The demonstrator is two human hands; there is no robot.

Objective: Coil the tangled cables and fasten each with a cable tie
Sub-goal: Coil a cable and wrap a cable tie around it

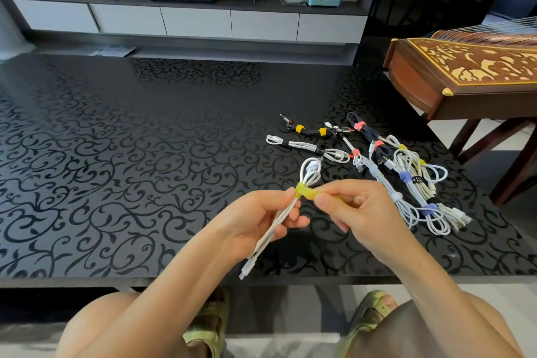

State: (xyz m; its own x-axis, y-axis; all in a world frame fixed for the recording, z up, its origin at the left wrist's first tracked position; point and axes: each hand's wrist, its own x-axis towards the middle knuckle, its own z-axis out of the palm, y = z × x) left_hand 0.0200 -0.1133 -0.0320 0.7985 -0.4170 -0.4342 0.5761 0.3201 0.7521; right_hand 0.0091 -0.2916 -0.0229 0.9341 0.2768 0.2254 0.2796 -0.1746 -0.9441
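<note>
White cable point(279, 219), coiled, sits gripped in the left hand point(255, 222) while the right hand point(353, 206) pinches its yellow tie point(305, 192).

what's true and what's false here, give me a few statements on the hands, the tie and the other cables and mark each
1. The left hand grips a folded white cable. True.
2. The tie round that cable is pink. False: it is a yellow tie.
3. The right hand pinches the tie's free end. True.
4. The tied cables lie left of the hands. False: they lie on the table beyond and right of the hands.
</note>
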